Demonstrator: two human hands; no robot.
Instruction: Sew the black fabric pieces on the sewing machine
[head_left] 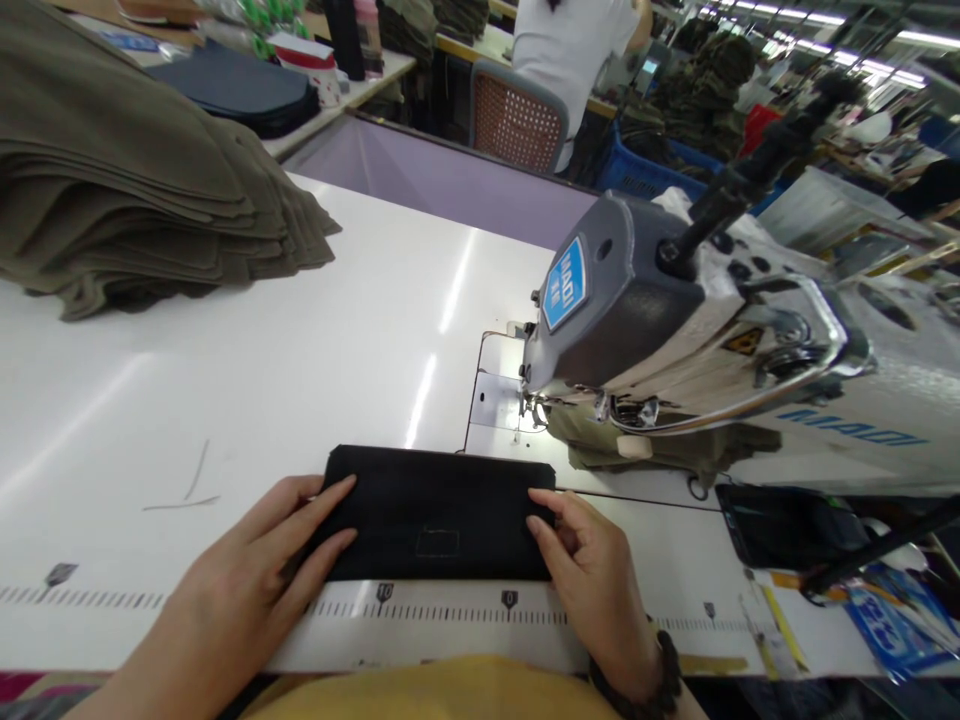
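Note:
A black rectangular fabric piece (442,500) lies flat near the table's front edge, just above the printed ruler. Its top corners are cut at a slant, and a small stitched or drawn rectangle shows low on its face. My left hand (277,560) grips its left end, thumb and fingers on top. At the right end, my right hand (589,560) pinches the fabric between thumb and fingers; a dark bracelet circles that wrist. Beyond the piece stands a sewing machine (622,290), its needle area a short way from the fabric's upper right corner.
A tall stack of olive fabric pieces (135,180) sits at the left. More olive cloth (652,440) lies under the machine arm. A dark phone-like device (780,525) and a blue packet (892,620) are at the right. Behind a lilac panel (442,185), a person sits by a chair (517,115).

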